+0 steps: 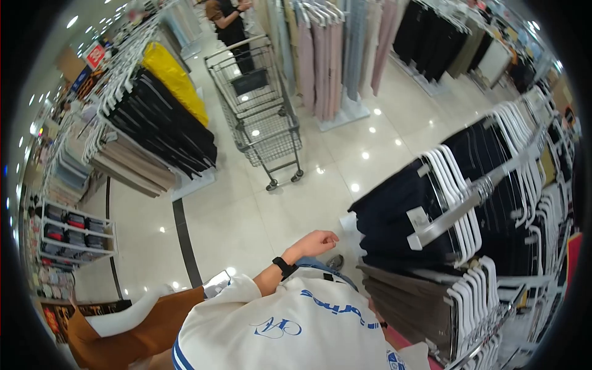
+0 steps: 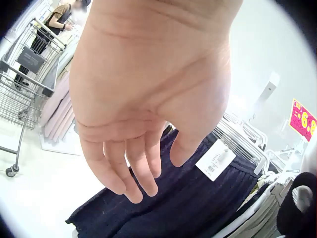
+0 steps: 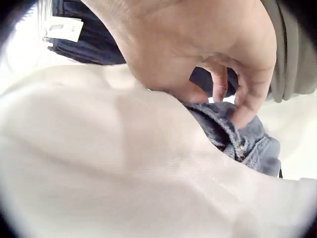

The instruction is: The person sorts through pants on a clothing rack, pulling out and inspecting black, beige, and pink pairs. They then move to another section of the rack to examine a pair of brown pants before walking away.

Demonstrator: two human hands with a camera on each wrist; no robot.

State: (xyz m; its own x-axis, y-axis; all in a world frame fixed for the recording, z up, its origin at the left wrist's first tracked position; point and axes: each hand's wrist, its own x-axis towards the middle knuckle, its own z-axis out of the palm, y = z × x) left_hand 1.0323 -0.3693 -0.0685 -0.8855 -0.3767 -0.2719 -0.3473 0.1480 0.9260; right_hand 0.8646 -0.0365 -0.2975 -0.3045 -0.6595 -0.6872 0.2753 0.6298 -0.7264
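My left hand (image 1: 317, 242) is held out before my body, a black watch on its wrist. Seen in the left wrist view, the hand (image 2: 143, 104) holds nothing, its fingers loosely bent in front of dark navy trousers (image 2: 198, 198) with a white tag (image 2: 215, 159). At my waist, my right hand (image 3: 213, 54) has loosely curled fingers, the fingertips at blue denim (image 3: 257, 144) beside the hem of my white shirt (image 3: 99, 148); whether the thumb touches the cloth, I cannot tell. The shirt (image 1: 277, 320) mostly hides that hand in the head view.
A metal shopping cart (image 1: 256, 105) stands ahead, a person in dark clothes (image 1: 231, 28) behind it. Racks of black trousers (image 1: 160, 117) stand on the left; hanging navy trousers (image 1: 401, 209) and brown trousers (image 1: 407, 302) are close on the right. Pink trousers (image 1: 317, 68) hang farther off.
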